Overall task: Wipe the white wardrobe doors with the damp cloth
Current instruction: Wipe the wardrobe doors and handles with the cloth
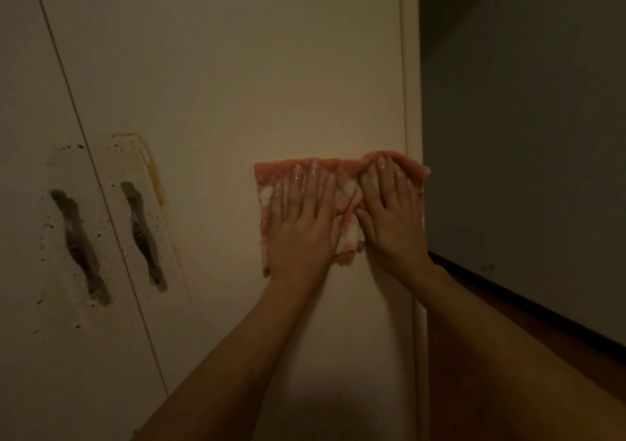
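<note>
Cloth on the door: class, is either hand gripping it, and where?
Neither grips the cloth: left hand presses its middle, right hand its right end, flat against the door.

We look into a dim room under warm, yellowish light. The white wardrobe fills the left and middle of the view, and its doors meet at a thin dark seam. A dark, curved metal handle hangs on each side of the seam. The left handle and the right handle are both ringed by brown specks and a paler worn patch. A yellowed strip runs just beside the right handle. To the right of the wardrobe's rounded corner edge, a plain wall lies in grey-green shadow. A dark skirting board runs along its foot, and below that we make out reddish-brown floor.
</note>
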